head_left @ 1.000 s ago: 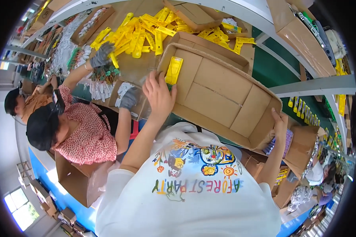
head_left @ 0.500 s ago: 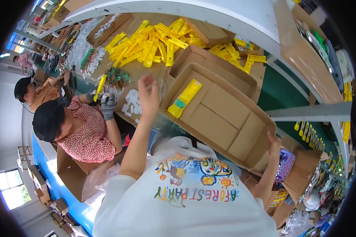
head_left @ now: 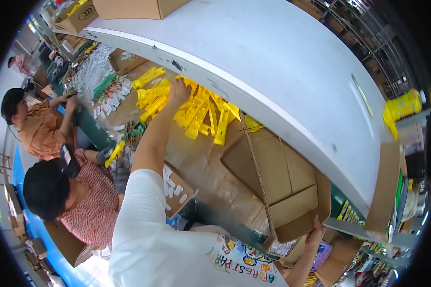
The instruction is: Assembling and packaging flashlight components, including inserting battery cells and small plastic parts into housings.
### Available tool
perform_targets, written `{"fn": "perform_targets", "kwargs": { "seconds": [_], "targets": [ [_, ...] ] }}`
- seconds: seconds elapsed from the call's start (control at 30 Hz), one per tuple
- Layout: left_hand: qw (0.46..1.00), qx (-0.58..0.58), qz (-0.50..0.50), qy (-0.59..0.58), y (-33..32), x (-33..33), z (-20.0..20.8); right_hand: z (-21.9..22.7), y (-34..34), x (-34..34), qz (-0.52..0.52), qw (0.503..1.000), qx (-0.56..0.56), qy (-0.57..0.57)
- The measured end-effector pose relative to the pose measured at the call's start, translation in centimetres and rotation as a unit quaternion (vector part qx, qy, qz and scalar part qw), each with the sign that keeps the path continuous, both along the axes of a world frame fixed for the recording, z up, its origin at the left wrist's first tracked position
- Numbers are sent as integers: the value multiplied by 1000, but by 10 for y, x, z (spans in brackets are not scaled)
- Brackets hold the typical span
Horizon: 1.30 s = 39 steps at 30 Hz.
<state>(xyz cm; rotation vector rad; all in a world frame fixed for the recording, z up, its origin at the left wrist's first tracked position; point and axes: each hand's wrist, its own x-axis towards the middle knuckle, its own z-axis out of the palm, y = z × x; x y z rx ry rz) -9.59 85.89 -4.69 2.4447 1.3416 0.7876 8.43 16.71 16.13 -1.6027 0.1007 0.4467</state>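
My left hand [head_left: 180,92] is stretched over a heap of yellow plastic pieces [head_left: 194,115] and touches them. Its fingertips are hidden, so I cannot see if a piece is held. At the right, my right hand [head_left: 315,232] grips the near rim of a cardboard tray [head_left: 292,193], which is tilted. Part of a yellow piece [head_left: 253,124] shows at the tray's far end, beside the shelf edge. Another cardboard tray [head_left: 240,165] lies partly under the held one. Small white pieces [head_left: 171,187] sit in a cardboard box left of the trays.
A broad white shelf [head_left: 254,52] spans above the table's far side. A yellow bottle [head_left: 404,107] lies on its right end. Two people work at the left, one in a patterned top [head_left: 92,203], holding a yellow piece [head_left: 115,154]. Green-and-white parts [head_left: 111,91] lie beyond.
My left hand has moved forward and up onto the yellow heap. The tray in my right hand has swung and tilted more steeply. My view has shifted, showing more of the shelf.
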Motion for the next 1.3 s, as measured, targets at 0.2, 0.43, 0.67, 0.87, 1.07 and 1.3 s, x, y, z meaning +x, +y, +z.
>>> {"fn": "perform_targets", "kwargs": {
  "seconds": [0.2,0.43,0.67,0.87,1.07,1.3],
  "targets": [
    [997,-24,-77,-15,69,52,-41,-16,57,9,0,1000,-30,9],
    [978,-102,-174,59,3,74,-32,-41,82,110,134,989,-40,-52],
    [939,-156,-256,168,-113,91,-19,-71,249,171,196,972,-128,-36],
    [923,-144,-232,272,-181,50,42,-103,401,207,288,942,-169,-39],
    [911,-278,-302,40,-306,-26,110,-124,461,131,351,905,-237,-42],
    [832,-484,-239,-123,-440,-119,124,-117,345,90,379,916,-51,-120]
  ]
}}
